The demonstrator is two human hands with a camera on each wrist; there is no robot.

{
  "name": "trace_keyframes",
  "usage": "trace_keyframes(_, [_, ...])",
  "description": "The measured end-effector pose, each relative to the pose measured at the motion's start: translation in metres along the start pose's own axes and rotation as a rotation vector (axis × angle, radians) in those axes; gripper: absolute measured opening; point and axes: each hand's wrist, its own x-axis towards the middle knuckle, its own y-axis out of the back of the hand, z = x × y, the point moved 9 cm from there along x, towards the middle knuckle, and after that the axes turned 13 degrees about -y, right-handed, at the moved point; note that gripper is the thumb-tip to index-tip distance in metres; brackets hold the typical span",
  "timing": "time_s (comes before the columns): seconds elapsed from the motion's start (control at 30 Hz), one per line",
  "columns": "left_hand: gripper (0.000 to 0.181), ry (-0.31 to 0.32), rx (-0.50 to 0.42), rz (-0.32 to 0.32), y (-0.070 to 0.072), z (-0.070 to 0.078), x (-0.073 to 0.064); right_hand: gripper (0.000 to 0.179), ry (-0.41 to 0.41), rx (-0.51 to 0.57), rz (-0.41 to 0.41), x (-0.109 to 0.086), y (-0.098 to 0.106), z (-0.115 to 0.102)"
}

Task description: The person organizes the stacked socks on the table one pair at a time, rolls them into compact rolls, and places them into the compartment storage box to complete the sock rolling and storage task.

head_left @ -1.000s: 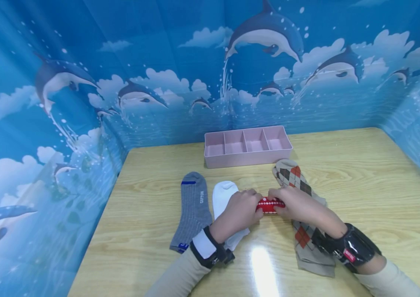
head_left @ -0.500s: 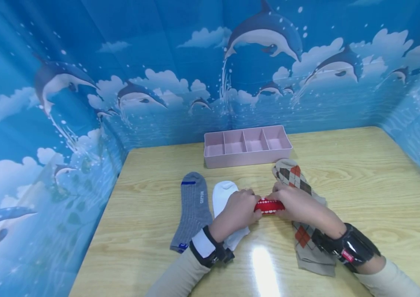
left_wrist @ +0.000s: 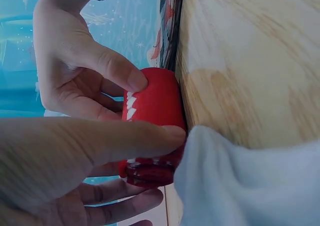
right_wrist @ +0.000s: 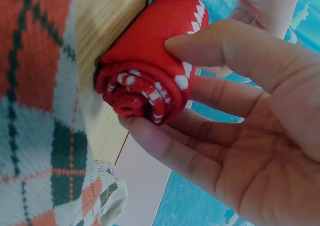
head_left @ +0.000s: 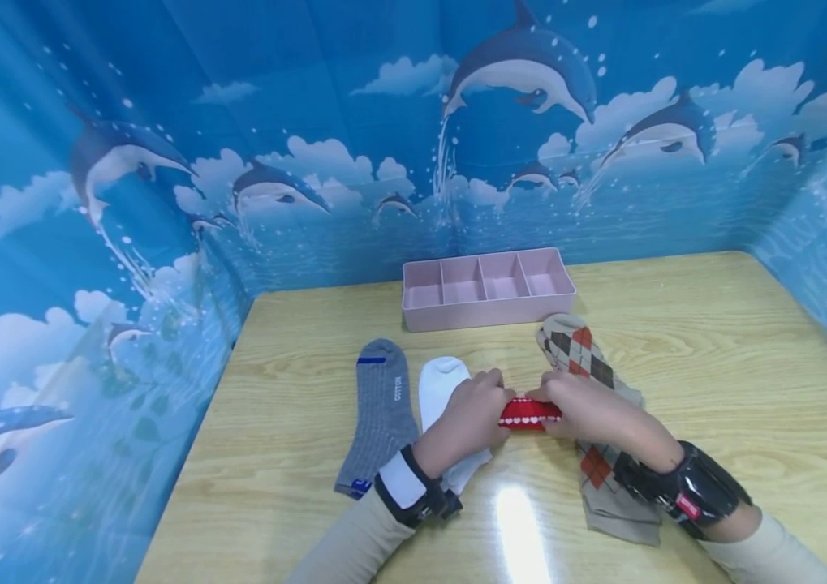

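Both hands are on it: the left hand point(head_left: 467, 410) pinches one end of the single red roll point(head_left: 530, 413), thumb laid along its side, the other fingers around behind and a little apart. At the other end, the right hand point(head_left: 583, 403) has its thumb pressed on the red cloth, a fingertip at the coiled end, the fingers loosely spread. The roll sits down at the table point(head_left: 734, 365), between the white sock point(head_left: 439, 386) and the argyle sock point(head_left: 596, 466). Counting up: one white sock shape, one argyle, one grey sock point(head_left: 381, 414) at the far left, whether any is doubled I can't tell. Behind them, one pink box point(head_left: 489, 314), four compartments.
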Motion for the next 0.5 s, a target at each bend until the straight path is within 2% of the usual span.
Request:
trace_keyframes(0.13, [0.045, -0.024, 0.001, 0.065, 0.0055, 0.0016, 0.0003, 0.036, -0.025, 0.052, -0.007, 0.0010, -0.0001, 0.0010])
trace_keyframes(0.23, [0.045, -0.033, 0.006, 0.090, 0.0082, 0.0024, 0.0002, 0.033, -0.043, 0.080, -0.001, 0.0018, 0.0002, 0.0023])
trace_keyframes(0.5, [0.046, -0.016, 0.051, 0.064, 0.0046, 0.0015, 0.0010, 0.028, -0.016, 0.026, 0.040, -0.0006, 0.0016, -0.0021])
